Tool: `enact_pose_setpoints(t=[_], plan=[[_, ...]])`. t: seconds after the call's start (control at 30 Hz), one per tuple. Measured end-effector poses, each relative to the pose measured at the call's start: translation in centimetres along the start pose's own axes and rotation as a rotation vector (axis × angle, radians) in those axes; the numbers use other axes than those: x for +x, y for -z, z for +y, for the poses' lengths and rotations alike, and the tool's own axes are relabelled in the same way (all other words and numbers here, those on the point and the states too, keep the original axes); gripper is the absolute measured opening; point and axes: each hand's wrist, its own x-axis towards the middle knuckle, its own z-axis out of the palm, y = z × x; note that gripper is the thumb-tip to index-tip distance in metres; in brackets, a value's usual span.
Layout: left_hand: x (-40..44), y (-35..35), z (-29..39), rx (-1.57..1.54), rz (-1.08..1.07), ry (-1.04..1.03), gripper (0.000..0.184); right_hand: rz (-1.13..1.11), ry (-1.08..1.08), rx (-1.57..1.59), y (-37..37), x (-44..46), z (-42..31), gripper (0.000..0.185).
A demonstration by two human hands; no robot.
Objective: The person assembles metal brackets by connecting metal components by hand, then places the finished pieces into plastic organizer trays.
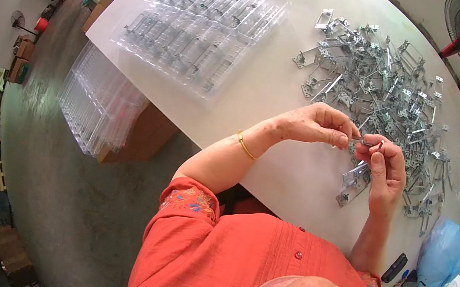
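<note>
Both hands are up over the table [273, 179], near the front of the pile [377, 77], meeting at one small metal part [364, 142]. Left hand [315, 123] comes in from the side — elbow bent, forearm slanting forward and inward, gold bangle [246, 145] below the wrist. Wrist slightly arched, back of the hand up, fingers curled and pointing toward the right hand, thumb underneath; fingertips pinched on the part's near end. Right hand [386, 174] is more upright, forearm rising almost straight from the sleeve, fingers bent over, thumb raised along the front; it grips the part's other end between thumb and fingers. Part is held between the two sets of fingertips, its detail mostly covered by the fingers. Pile of loose metal pieces lies beyond and around the right hand, a few of them just beside its wrist. Clear tray [200, 34] with pieces in its slots sits on the table beyond the left forearm, well apart from both hands. Stacked trays [99, 102] stand lower, off the table's left edge; blue bag [444, 255] is right of the right forearm.
</note>
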Motion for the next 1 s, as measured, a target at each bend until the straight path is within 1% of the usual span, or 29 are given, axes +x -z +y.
enact_pose_setpoints(t=[0.03,0.13,0.23,0.37,0.47,0.5,0.6,0.7,0.8,0.9,1.0], plan=[[0.0,0.0,0.1,0.018,-0.014,-0.048,0.027,0.012,0.024,-0.009,-0.2,-0.3,0.1,0.011],[0.1,-0.6,1.5,0.222,0.064,-0.149,0.03,0.03,0.139,-0.114,-0.7,-1.1,0.6,0.009],[-0.5,-1.6,3.4,0.469,0.226,-0.29,0.031,0.02,0.258,-0.232,-1.5,-1.8,1.3,0.008],[-1.1,-1.6,5.2,0.544,0.235,-0.301,0.029,-0.032,0.381,-0.466,-2.5,-2.2,1.0,0.011],[-2.0,-2.4,6.5,0.693,0.217,-0.176,0.026,-0.097,0.472,-0.572,-3.6,-2.2,0.6,0.016],[-2.3,-3.0,7.2,0.707,0.223,-0.153,0.02,-0.12,0.487,-0.585,-4.1,-2.3,0.6,0.017],[-2.9,-3.3,7.7,0.808,0.171,-0.098,0.016,-0.173,0.514,-0.598,-4.6,-2.5,0.9,0.021],[-4.2,-3.4,7.4,1.038,0.21,-0.185,0.013,-0.199,0.521,-0.604,-5.3,-2.8,1.1,0.021],[-5.8,-3.5,7.5,1.104,0.196,-0.112,0.013,-0.238,0.522,-0.601,-5.9,-3.1,1.4,0.021],[-7.3,-3.7,7.3,1.024,0.21,-0.101,0.013,-0.277,0.493,-0.568,-6.5,-3.4,2.0,0.021],[-8.5,-3.7,7.3,1.07,0.192,0.013,0.012,-0.359,0.456,-0.547,-7.2,-3.6,2.1,0.018]])
